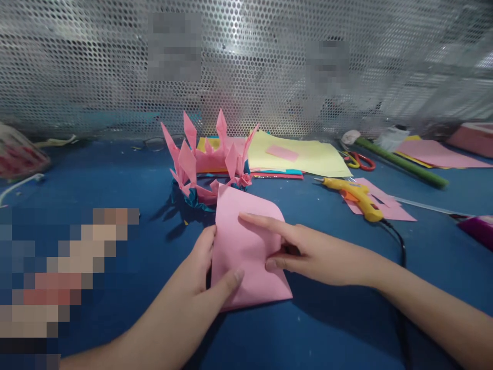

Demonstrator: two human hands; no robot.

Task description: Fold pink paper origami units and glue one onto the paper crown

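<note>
Pink paper (pixel 252 246) — left hand (pixel 194 290) gripping it, right hand (pixel 319 252) half-open, touching.

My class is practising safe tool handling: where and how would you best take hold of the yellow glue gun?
Probably by its handle, coming from the near side with the right hand. The glue gun lies flat, its handle slanting toward the camera, the cord leaving its end, while the thin nozzle points left, away from that grip.

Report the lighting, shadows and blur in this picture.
Head view: glare on the perforated metal screen at top centre; shadows of the pink paper crown fall toward lower left on the blue tabletop; the screen looks smeared toward the right edge.
</note>
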